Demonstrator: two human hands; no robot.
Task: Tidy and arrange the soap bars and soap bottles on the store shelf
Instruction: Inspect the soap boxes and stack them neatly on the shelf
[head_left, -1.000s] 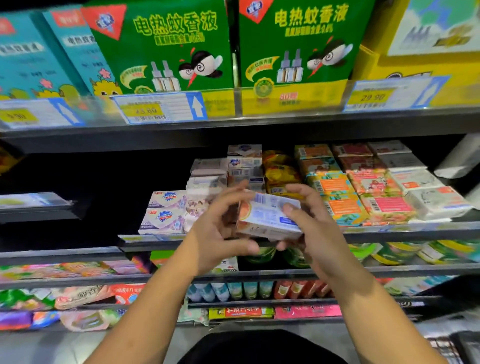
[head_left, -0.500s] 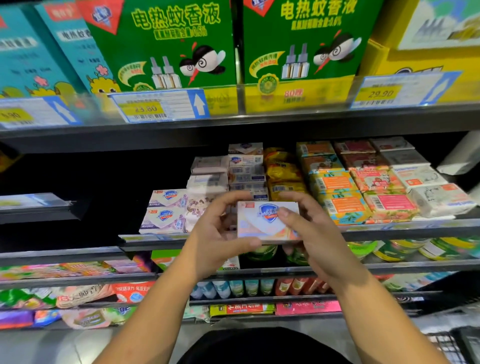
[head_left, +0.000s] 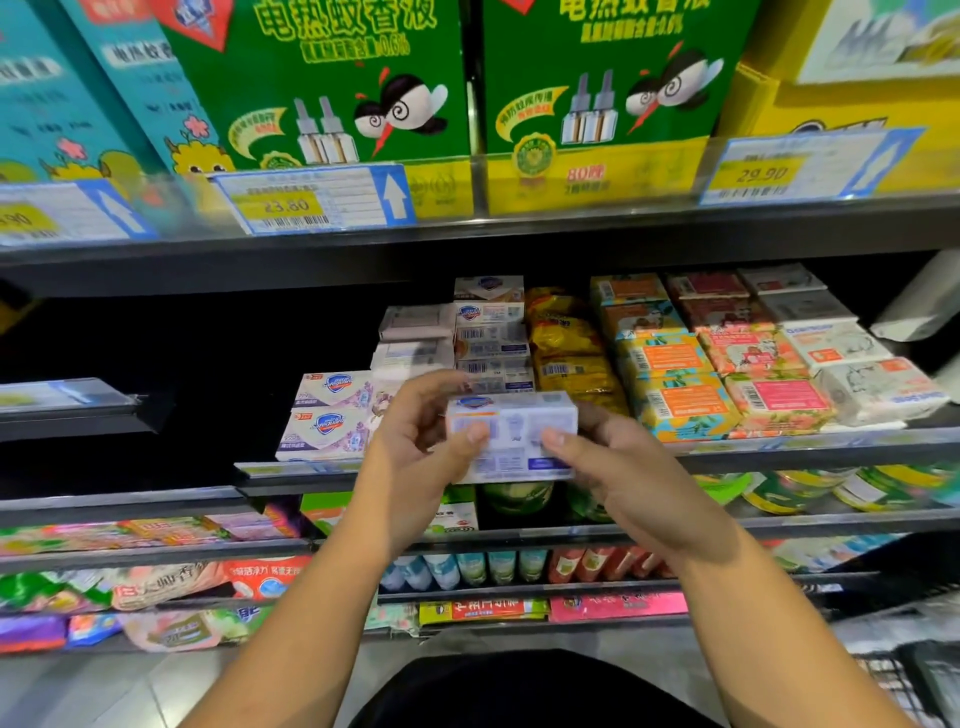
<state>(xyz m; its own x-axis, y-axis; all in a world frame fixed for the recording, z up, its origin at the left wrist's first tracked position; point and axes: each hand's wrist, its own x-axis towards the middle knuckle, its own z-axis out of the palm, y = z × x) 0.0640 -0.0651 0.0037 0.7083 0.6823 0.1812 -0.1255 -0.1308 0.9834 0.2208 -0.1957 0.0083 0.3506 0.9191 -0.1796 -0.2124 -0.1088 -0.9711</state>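
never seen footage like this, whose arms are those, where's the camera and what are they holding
There is no machine here: these are a person's two bare arms. The single picture comes from a wide-angle camera worn on the head, looking forward and down, so you see roughly what that person sees. The left hand and right hand hold one white soap box between them, fingers curled round its ends, in front of a store shelf. On that shelf lie stacks of soap bars: white and purple boxes on the left, orange packs and pink packs on the right. The shelf above carries big green boxes, with price tags along its edge.
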